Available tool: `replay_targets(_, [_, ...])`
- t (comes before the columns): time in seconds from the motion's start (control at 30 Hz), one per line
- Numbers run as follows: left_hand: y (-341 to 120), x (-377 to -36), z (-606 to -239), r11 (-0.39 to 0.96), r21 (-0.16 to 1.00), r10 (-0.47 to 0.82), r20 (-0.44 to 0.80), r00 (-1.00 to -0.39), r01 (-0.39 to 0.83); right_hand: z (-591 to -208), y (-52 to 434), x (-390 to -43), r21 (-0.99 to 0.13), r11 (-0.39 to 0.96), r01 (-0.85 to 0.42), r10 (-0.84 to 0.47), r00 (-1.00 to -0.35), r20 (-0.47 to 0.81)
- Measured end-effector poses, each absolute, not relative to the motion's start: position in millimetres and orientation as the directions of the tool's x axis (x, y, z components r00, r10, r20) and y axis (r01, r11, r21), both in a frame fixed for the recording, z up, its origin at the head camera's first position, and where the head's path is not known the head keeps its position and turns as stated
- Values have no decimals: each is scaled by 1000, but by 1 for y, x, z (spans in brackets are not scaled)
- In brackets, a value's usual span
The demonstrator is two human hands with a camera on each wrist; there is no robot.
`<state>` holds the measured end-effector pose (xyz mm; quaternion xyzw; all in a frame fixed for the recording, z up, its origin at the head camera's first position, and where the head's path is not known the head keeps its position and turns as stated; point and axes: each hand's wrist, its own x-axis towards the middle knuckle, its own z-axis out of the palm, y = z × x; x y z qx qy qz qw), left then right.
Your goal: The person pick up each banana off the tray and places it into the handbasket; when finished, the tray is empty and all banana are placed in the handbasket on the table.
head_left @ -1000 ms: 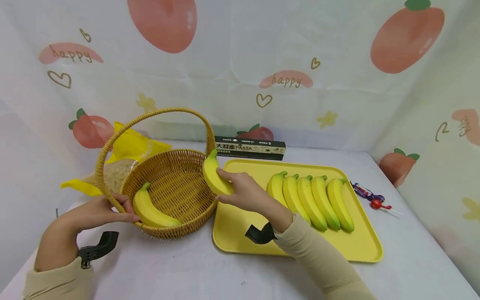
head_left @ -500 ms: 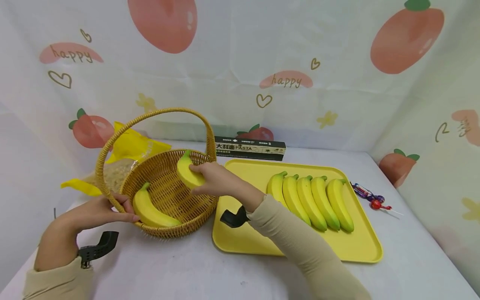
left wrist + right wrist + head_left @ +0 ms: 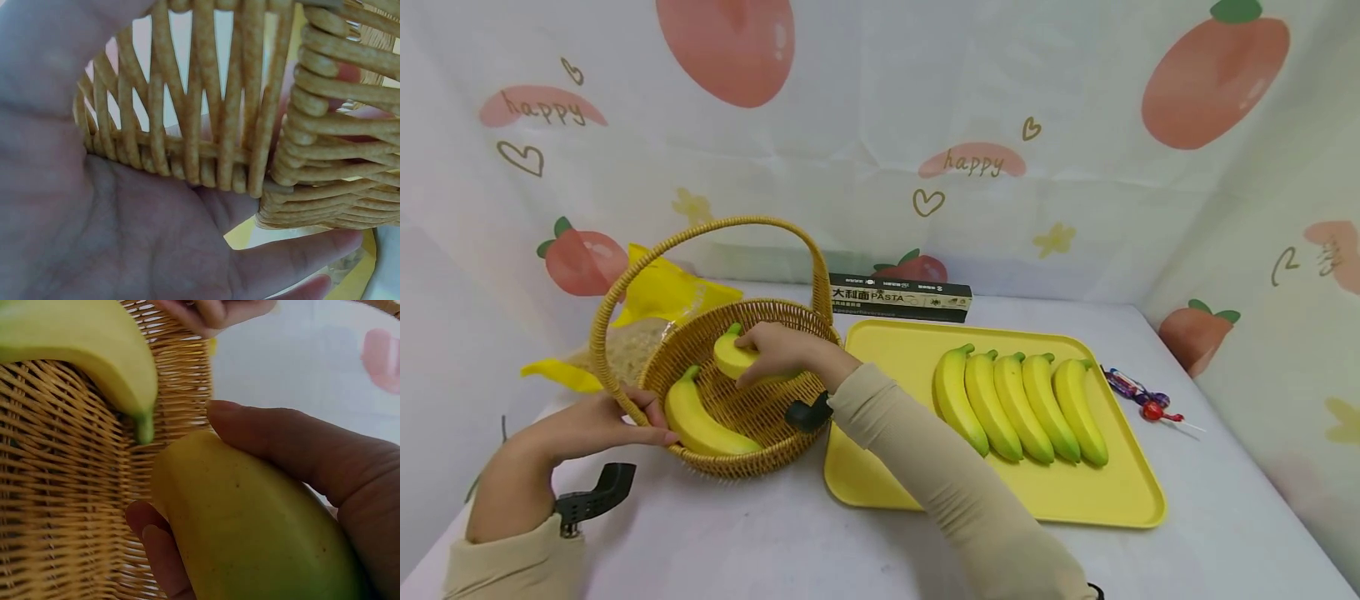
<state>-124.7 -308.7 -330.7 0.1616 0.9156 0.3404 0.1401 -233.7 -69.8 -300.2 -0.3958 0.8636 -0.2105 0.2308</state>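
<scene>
My right hand (image 3: 775, 350) grips a yellow banana (image 3: 733, 360) inside the wicker basket (image 3: 752, 308), low over its woven floor; in the right wrist view my fingers (image 3: 287, 444) curl round that banana (image 3: 250, 531). A second banana (image 3: 700, 417) lies in the basket at its front left, and its green tip (image 3: 144, 428) shows beside the held one. My left hand (image 3: 598, 421) holds the basket's rim at the front left, the palm (image 3: 125, 219) pressed against the weave (image 3: 206, 125). Several bananas (image 3: 1018, 400) lie in a row on the yellow tray (image 3: 880, 475).
A black pasta box (image 3: 898, 297) lies behind the tray. A yellow snack bag (image 3: 655, 300) sits behind the basket on the left. Wrapped sweets and a lollipop (image 3: 1142, 396) lie right of the tray. A printed cloth backdrop closes in the table on three sides.
My right hand has carried the banana from the basket's right rim leftward and down into the basket. The left hand has stayed on the rim.
</scene>
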Motion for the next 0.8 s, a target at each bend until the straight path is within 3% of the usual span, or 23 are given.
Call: replay_targets(0.8, [-306, -125, -329, 703, 678, 404, -135, -905, 213, -331, -111, -233, -561, 686, -463, -724, -509, -466])
